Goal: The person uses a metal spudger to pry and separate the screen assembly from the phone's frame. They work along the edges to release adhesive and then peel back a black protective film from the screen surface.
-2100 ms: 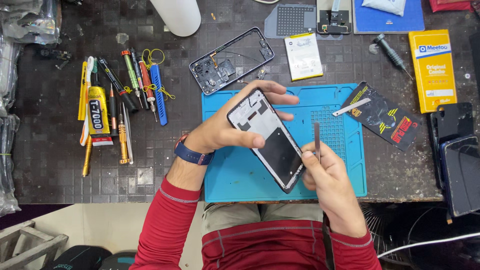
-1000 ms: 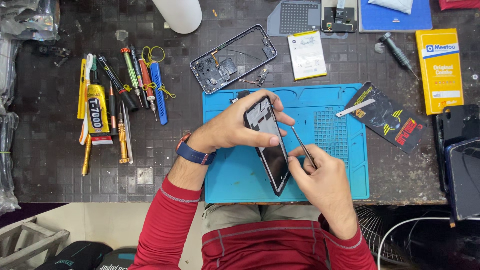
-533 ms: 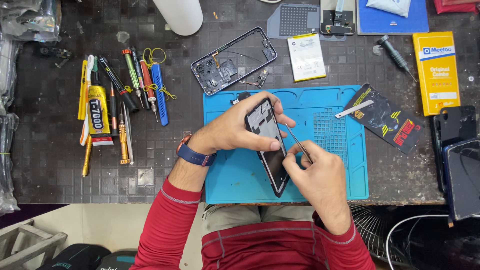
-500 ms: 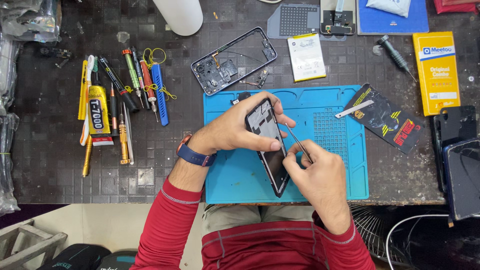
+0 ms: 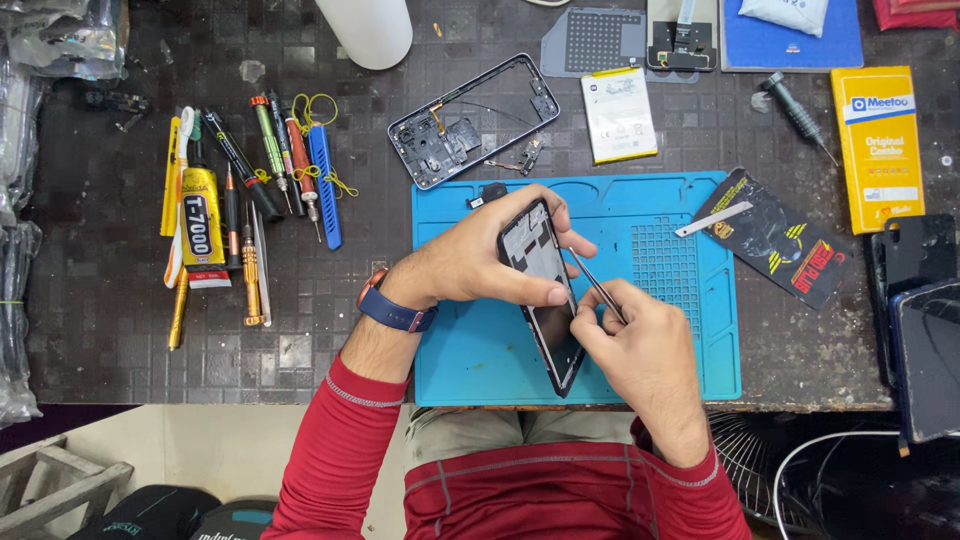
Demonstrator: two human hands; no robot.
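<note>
My left hand (image 5: 480, 255) grips a dark phone screen assembly (image 5: 545, 300), tilted on its edge above the blue work mat (image 5: 690, 330). My right hand (image 5: 640, 350) holds thin metal tweezers (image 5: 597, 283), and their tips touch the upper right edge of the assembly. A blue watch sits on my left wrist. Both sleeves are red.
A bare phone frame (image 5: 470, 120) lies behind the mat, with a white battery (image 5: 618, 114) to its right. Screwdrivers and a glue tube (image 5: 200, 215) lie at the left. A black packet (image 5: 775, 240), a yellow box (image 5: 880, 145) and dark phones (image 5: 925, 330) sit at the right.
I turned the assembly from lying flat-faced to standing on its edge. My right hand swapped its upright grip for tweezers laid against the assembly's right edge.
</note>
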